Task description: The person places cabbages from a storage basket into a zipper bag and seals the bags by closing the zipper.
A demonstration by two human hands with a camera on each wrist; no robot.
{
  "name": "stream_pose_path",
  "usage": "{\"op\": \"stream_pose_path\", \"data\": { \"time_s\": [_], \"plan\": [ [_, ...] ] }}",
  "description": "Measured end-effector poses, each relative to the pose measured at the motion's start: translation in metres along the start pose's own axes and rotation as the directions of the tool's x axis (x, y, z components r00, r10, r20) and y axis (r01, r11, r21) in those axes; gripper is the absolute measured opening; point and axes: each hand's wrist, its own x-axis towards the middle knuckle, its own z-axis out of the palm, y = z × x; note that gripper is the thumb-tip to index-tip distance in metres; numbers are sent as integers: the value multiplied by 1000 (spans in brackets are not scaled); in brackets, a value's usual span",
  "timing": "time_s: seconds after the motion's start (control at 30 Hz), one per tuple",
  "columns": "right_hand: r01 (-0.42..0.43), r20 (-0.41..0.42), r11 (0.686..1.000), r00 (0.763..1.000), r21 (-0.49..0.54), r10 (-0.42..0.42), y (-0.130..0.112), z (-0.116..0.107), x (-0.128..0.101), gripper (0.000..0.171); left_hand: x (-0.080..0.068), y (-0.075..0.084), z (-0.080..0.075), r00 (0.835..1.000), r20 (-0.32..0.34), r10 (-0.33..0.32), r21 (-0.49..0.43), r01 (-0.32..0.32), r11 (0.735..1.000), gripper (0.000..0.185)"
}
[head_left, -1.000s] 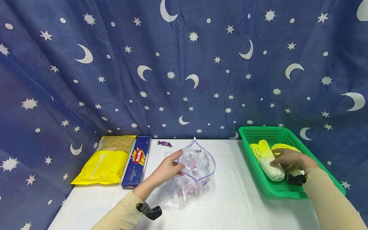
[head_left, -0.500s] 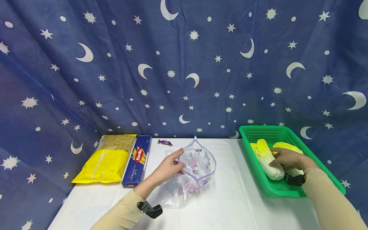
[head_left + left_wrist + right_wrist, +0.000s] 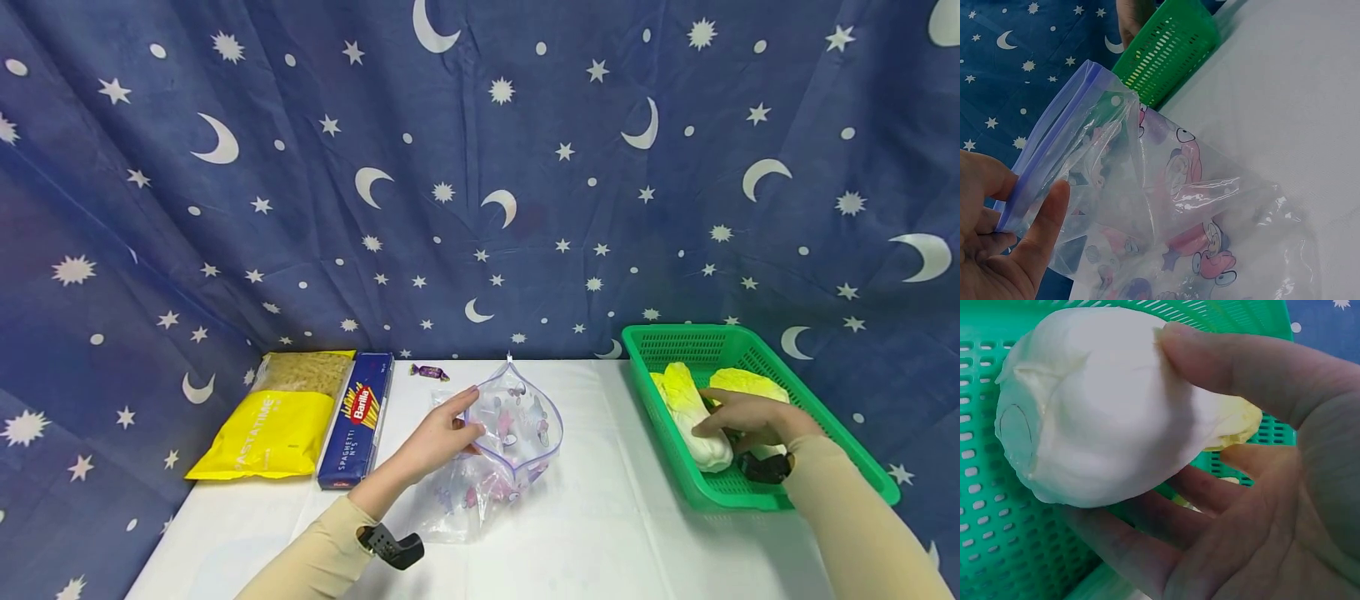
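The left hand (image 3: 438,437) pinches the purple zip rim of a clear plastic bag (image 3: 510,433) printed with pink cartoon figures, thumb on one side and fingers (image 3: 1047,215) on the other, holding its mouth open and upright in the middle of the white table (image 3: 600,533). The rest of the bag lies crumpled on the table below the hand. The right hand (image 3: 738,417) is inside the green basket (image 3: 750,492) at the right edge of the table, its fingers (image 3: 1235,359) curled round a cabbage (image 3: 690,412), thumb over the top of its pale stem end. A second cabbage (image 3: 746,382) lies just beside it in the basket. At the left of the table lie a yellow pasta bag (image 3: 273,421) and a blue spaghetti box (image 3: 358,421), touching, with a wrapped candy (image 3: 430,372) near the back.
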Motion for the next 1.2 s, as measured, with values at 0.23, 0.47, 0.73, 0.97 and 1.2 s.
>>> {"op": "stream_pose_path", "data": {
  "time_s": [0.23, 0.47, 0.73, 0.97, 1.2],
  "plan": [
    [-7, 38, 998, 999, 68, 4, 1, 4, 1, 113, -1, -1, -1, 1000, 19, -6, 6, 6, 1000, 67],
    [2, 37, 998, 999, 63, -4, 2, 4, 4, 113, -2, -1, -2, 1000, 18, -12, 17, 12, 1000, 68],
    [12, 7, 998, 1000, 62, -13, 5, 5, 4, 115, 0, -1, -1, 1000, 21, -8, -3, 9, 1000, 68],
    [42, -19, 998, 999, 54, -41, 7, 5, 3, 109, 1, -1, 0, 999, 32, -14, 3, 14, 1000, 67],
    [74, -68, 997, 995, -5, -74, 3, -1, -5, 107, 2, -1, 0, 999, 33, -10, -3, 11, 1000, 67]
  ]
}}
